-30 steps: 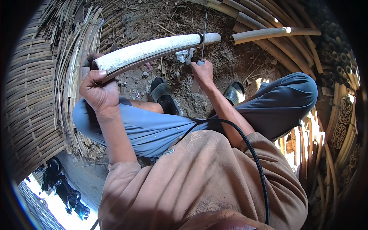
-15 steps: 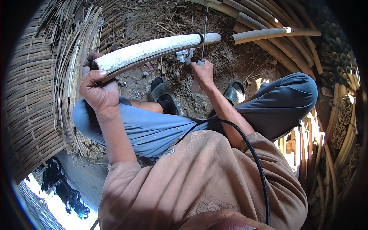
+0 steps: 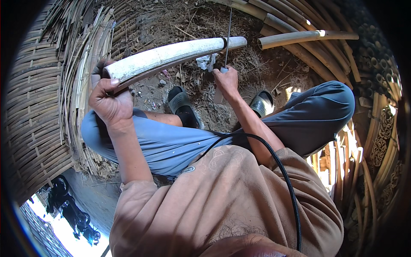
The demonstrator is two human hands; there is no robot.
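A length of split bamboo [image 3: 167, 55], its upper face bright white in the light, spans the middle of the view and tapers to the right. My left hand [image 3: 112, 96] is closed round its thick left end, thumb on top. My right hand [image 3: 227, 80] is wrapped round the handle of a long knife [image 3: 228, 36]. The thin blade appears edge-on and points away from me. It crosses the bamboo beside a dark ring near the tapered end; whether it has cut in, I cannot tell. The handle's lower end sticks out below my fist.
Bamboo poles [image 3: 308, 39] lie at the far right, with a stack of cut ends [image 3: 376, 64] beyond. Woven bamboo [image 3: 34, 107] and loose strips [image 3: 79, 85] fill the left. My sandalled feet [image 3: 184, 105] rest on littered dirt. A black cable [image 3: 280, 165] crosses my shirt.
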